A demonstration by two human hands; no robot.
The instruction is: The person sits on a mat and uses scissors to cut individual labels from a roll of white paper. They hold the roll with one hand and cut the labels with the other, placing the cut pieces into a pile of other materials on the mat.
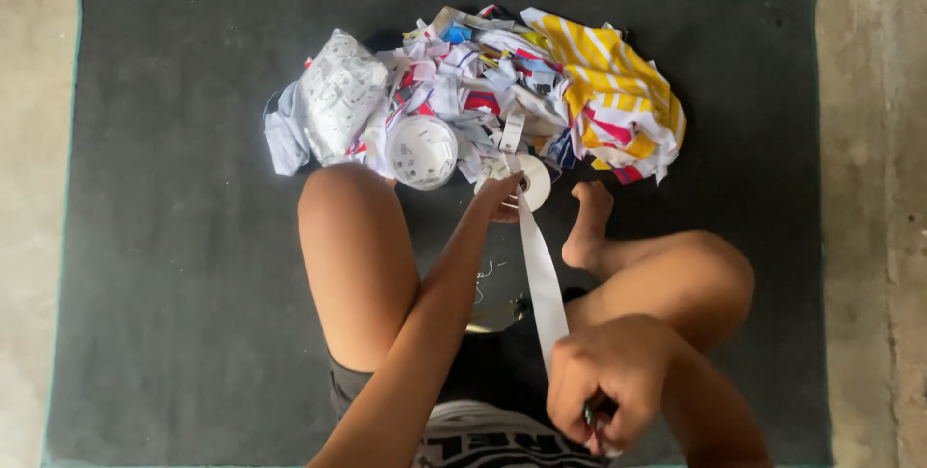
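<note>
While left hand [502,193] fingers pinch ribbon roll [532,181] | right hand [608,381] fingers pinch ribbon [541,280] end (taut)

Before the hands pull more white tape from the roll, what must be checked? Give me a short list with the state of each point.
1. Left hand rests on the tape roll: ok.
2. Right hand grips the free end of the white tape strip: ok.
3. Strip taut and untwisted between the hands: ok.
4. Strip clear of the bare foot: ok.
5. Scissors within reach on the mat: cannot tell, partly hidden.
</note>
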